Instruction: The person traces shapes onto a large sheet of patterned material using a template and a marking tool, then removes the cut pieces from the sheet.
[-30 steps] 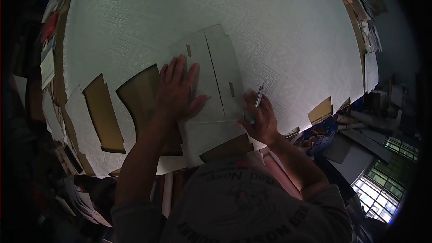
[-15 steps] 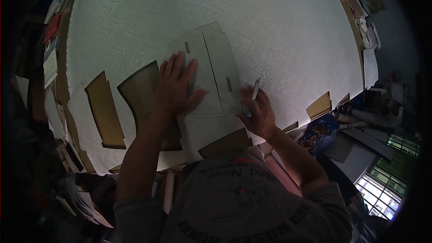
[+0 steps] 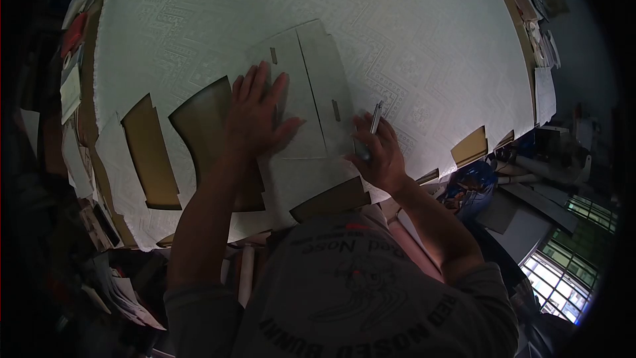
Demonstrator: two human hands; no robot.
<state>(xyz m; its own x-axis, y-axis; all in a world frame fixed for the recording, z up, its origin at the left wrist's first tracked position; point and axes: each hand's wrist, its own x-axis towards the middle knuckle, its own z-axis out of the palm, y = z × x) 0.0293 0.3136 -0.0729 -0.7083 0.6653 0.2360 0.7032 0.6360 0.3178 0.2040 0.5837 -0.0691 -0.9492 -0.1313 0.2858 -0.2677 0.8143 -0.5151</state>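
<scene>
Head view: the card template [image 3: 311, 86] lies flat near the middle of the near half of the surface, on top of a big white embossed sheet [image 3: 411, 33]. It is pale, with a straight crease running down its length and two small slots [image 3: 336, 110].

The left hand [image 3: 255, 119] lies palm down on the template's left part. The fingers [image 3: 248, 86] are stretched out and a little apart, the thumb is swung out to the right, and they grip nothing. The left forearm runs straight back toward the body, and the wrist looks level with the sheet.

The right hand [image 3: 377, 159] sits at the template's lower right corner, knuckles up. Its fingers are curled shut around a slim pen-like tool [image 3: 375, 118]. The tool's upper end sticks out above the hand and leans away from the body. Its tip is hidden under the hand, so I cannot tell if it is a pen or a blade. The right elbow is bent and held out to the side.

To the left of the left hand, curved openings [image 3: 149, 156] are cut in the sheet, and brown shows through them. Papers and clutter [image 3: 543, 46] crowd the far right edge of the surface.
</scene>
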